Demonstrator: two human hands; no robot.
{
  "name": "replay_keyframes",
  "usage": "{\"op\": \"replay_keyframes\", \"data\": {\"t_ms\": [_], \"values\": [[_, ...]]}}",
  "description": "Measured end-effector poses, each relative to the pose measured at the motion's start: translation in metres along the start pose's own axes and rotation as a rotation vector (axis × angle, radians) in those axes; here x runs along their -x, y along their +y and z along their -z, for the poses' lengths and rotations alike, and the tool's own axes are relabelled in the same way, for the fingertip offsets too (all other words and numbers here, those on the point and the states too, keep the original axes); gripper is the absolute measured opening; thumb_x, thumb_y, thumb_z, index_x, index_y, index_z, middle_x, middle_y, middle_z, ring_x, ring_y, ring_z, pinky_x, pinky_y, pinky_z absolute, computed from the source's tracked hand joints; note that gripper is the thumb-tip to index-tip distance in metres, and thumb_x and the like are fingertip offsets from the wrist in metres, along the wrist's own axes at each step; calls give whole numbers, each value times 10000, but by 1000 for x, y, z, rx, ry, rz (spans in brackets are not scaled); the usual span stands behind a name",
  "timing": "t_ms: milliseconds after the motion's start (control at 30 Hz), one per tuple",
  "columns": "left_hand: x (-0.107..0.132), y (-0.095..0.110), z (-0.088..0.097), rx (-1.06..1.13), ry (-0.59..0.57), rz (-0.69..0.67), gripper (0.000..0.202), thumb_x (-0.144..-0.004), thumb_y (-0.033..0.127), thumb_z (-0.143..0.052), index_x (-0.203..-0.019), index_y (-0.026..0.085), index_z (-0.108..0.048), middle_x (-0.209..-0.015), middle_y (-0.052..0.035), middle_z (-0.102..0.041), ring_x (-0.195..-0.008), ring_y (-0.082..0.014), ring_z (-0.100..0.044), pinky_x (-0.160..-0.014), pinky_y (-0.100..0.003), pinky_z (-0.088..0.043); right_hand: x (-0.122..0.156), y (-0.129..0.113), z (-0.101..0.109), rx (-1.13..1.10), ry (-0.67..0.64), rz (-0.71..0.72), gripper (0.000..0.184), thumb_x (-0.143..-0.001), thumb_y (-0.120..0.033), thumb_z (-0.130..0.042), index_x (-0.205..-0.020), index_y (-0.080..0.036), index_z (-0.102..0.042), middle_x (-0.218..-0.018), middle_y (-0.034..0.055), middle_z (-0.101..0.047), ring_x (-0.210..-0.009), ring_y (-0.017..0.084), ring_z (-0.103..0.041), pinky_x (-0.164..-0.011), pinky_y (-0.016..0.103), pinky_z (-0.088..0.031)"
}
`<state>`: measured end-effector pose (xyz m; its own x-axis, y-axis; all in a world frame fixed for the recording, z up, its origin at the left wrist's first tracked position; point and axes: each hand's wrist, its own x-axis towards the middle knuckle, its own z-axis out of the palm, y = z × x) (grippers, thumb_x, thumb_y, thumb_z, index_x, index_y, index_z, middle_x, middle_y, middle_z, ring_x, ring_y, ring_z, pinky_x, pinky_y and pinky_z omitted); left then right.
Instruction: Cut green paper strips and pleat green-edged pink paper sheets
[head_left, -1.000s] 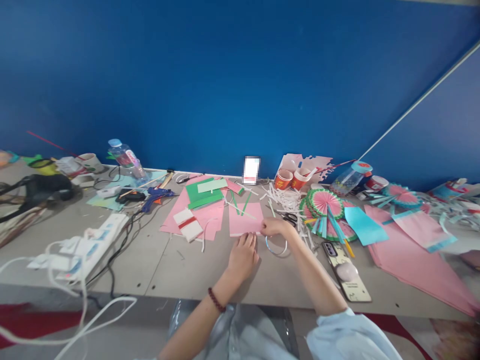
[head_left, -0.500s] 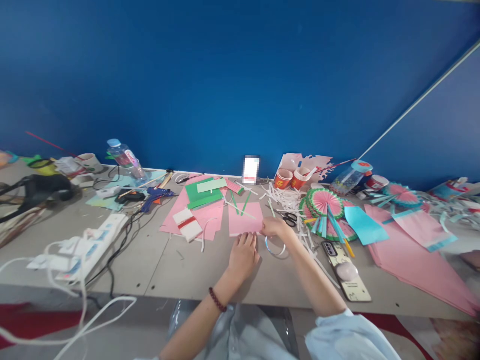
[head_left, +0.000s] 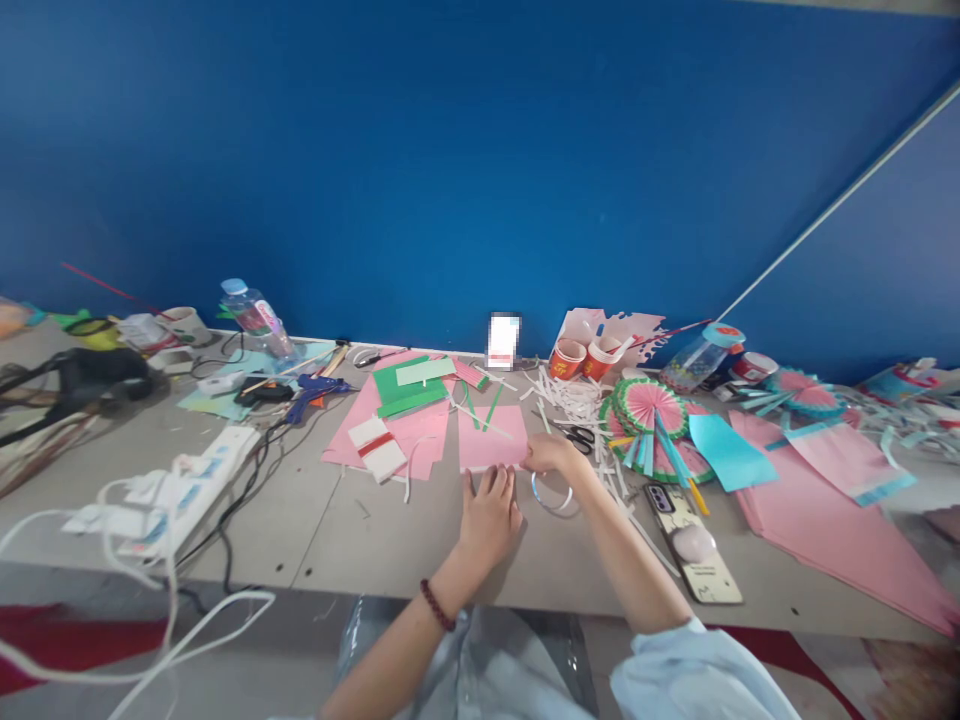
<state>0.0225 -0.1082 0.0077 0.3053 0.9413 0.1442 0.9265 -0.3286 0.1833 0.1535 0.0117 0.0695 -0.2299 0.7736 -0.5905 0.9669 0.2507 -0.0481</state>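
Observation:
A pink paper sheet (head_left: 491, 437) lies flat in front of me, with a thin white strip (head_left: 484, 468) along its near edge. My left hand (head_left: 489, 515) rests on that edge, fingers stretched out and slightly spread. At the sheet's lower right corner, my right hand (head_left: 551, 454) is closed with fingertips pressed together; what they pinch is hidden. Just below it is a thin white-and-blue ring (head_left: 568, 498), like a tape roll. Green paper strips (head_left: 492, 410) lie across the sheet's far part. Black-handled scissors (head_left: 581, 438) lie right of my right hand.
Left are green card (head_left: 401, 390), a blue glue gun (head_left: 311, 392), a power strip (head_left: 202, 490) and a bottle (head_left: 259, 318). Rightward are white paper shreds (head_left: 570, 400), paper cups (head_left: 568, 358), a watermelon-patterned paper fan (head_left: 652, 410), a patterned phone (head_left: 694, 545) and pink sheets (head_left: 840, 540).
My left hand's fingers have spread a little more along the near edge of the paper. The right hand stays at the corner. The view has shifted very slightly.

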Motion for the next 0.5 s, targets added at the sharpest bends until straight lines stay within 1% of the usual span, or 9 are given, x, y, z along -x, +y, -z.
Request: {"op": "replay_keyframes", "data": {"t_ms": [133,200,367,500], "values": [[-2,2,2,-3,10,5,511,-883,220,-369,-1392,203,-407,-1348,-98,-513,-1244,-275,-422,-1085,-609,-229,4,4,2,-10,-2,21,231,-771,-303,-542,-793,-189,-742,-776,63,-742,-803,196,-682,-638,213,-452],[-3,2,2,-3,22,2,500,-884,223,-374,-1381,197,-421,-1324,-99,-530,-1227,-273,-433,-1083,-603,-235,6,6,3,-11,-10,31,263,-792,-299,-513,-786,-176,-745,-773,66,-742,-770,188,-681,-608,209,-437],[-6,2,0,2,40,-10,499,-880,231,-395,-1374,165,-425,-1282,-102,-549,-1195,-261,-449,-1087,-548,-266,7,11,3,4,-38,54,276,-778,-220,-494,-768,-128,-754,-802,96,-742,-730,186,-675,-536,209,-396],[-8,4,3,-2,37,-18,512,-879,244,-413,-1389,192,-407,-1248,-98,-563,-1168,-265,-461,-1056,-534,-306,6,13,2,12,-54,73,278,-765,-176,-487,-796,-117,-757,-825,105,-742,-725,186,-674,-506,210,-380]]}}
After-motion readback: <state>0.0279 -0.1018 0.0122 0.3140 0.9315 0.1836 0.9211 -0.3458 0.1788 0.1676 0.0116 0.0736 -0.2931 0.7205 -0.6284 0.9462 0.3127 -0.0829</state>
